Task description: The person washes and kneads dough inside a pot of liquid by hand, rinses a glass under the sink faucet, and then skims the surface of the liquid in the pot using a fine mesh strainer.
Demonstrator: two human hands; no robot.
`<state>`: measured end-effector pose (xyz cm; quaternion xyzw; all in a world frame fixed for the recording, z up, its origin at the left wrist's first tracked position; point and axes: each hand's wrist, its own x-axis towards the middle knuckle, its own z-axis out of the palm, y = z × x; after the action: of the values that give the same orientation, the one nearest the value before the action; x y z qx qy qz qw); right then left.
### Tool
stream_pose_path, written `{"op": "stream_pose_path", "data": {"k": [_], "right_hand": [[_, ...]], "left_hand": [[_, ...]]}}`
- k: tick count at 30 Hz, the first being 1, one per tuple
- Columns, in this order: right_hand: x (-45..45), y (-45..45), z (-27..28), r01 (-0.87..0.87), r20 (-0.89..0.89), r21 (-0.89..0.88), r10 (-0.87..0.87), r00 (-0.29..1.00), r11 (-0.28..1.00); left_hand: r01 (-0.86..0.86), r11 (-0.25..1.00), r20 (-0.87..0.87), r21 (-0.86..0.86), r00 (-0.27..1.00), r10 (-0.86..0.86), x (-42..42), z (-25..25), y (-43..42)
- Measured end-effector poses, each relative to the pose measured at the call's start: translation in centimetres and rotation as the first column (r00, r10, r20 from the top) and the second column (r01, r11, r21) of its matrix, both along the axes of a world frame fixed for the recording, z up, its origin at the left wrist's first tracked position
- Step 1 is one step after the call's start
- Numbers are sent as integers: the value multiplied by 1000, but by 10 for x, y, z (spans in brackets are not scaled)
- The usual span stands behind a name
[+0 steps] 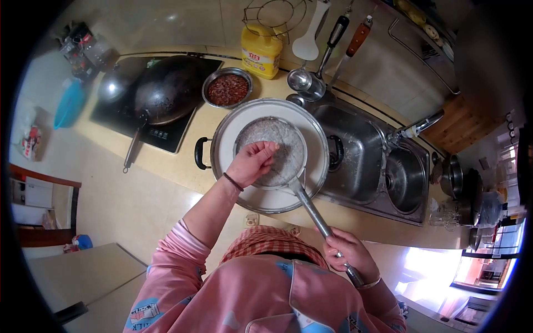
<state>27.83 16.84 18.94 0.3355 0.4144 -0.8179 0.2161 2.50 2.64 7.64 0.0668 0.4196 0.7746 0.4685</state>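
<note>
A round metal strainer with pale, wet-looking contents sits over a wide steel pot that holds white liquid. My right hand is wrapped round the strainer's long metal handle, low at the right. Above the strainer's left part is my left hand, its fingers pressed together; whatever they may hold is hidden. The pot has a black side handle on the left and another next to the sink.
A bowl of reddish-brown pieces and a yellow jug stand behind the pot. The lidded wok is on the black cooktop at left. On the right lies a double sink; ladles hang behind.
</note>
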Motion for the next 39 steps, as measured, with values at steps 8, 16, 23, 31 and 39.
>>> {"op": "stream_pose_path", "data": {"k": [8, 16, 23, 31, 39], "right_hand": [[4, 5, -3, 11, 11, -16, -11, 1000, 1000], [18, 16, -13, 28, -37, -89, -32, 999, 996], [26, 18, -24, 54, -70, -68, -59, 996, 996], [42, 36, -23, 149, -94, -201, -170, 981, 968], [45, 73, -40, 388, -233, 547, -310, 922, 742]], "left_hand": [[-679, 669, -862, -301, -106, -496, 15, 9, 3], [-603, 781, -850, -162, -317, -421, 3, 27, 0], [-663, 749, -946, -11, -235, -222, 4, 19, -13], [-717, 697, -999, 6, 23, 32, 11, 13, -24], [-712, 686, -960, -150, 271, 72, 15, 0, -48]]}}
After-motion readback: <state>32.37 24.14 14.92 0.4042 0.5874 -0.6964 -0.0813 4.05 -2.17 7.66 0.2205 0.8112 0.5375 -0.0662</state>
